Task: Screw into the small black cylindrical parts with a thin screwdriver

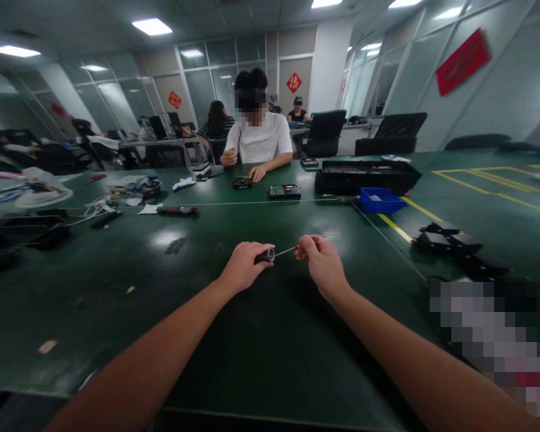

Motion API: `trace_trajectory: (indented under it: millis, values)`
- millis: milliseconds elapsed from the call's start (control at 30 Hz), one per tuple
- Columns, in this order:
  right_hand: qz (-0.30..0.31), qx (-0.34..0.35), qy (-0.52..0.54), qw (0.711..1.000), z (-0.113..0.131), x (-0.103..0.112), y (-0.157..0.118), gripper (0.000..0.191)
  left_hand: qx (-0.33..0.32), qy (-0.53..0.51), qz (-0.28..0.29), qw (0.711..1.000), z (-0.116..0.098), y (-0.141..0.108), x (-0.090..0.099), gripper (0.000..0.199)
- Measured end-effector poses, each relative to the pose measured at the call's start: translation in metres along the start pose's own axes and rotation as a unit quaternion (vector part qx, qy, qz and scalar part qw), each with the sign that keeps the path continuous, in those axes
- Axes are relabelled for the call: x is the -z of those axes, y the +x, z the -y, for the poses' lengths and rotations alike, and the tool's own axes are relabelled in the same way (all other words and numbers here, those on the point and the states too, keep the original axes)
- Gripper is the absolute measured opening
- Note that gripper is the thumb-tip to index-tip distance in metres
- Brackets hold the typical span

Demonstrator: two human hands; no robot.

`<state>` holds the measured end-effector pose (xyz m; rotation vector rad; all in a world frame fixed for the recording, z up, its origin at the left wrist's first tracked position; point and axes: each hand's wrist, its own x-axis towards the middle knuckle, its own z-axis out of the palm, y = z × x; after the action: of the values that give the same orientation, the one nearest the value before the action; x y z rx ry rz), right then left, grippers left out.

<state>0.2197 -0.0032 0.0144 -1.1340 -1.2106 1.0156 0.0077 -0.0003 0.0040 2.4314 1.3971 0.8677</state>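
gripping a small dark cylinder (265, 256) in the left hand (243, 265), fingers clamped around it, just above the green bench (207, 336). pinching a thin rod (285, 251) in the right hand (320, 261), fingers together, its tip meeting the cylinder's open end. facing a seated person (257, 139) across the bench, blue tray (380, 200) lying well apart.

Both bare arms stretch forward, converging. Left hand (242, 266) curled into a loose fist, knuckles up. Right hand (320, 259) just beside the left hand, fingertips pinched, wrist slightly bent.
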Motion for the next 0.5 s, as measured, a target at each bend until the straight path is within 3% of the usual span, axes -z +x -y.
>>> trace_trajectory:
  millis: [167, 500]
  values:
    - [0.011, -0.004, -0.018, 1.0, 0.002, -0.003, -0.004, 0.029, -0.007, 0.001, -0.015, 1.0, 0.002, -0.001, -0.001, 0.042]
    - [-0.073, 0.043, -0.139, 0.987, 0.016, 0.009, -0.005, 0.026, 0.008, -0.014, 0.018, 1.0, 0.0, -0.002, -0.001, 0.042]
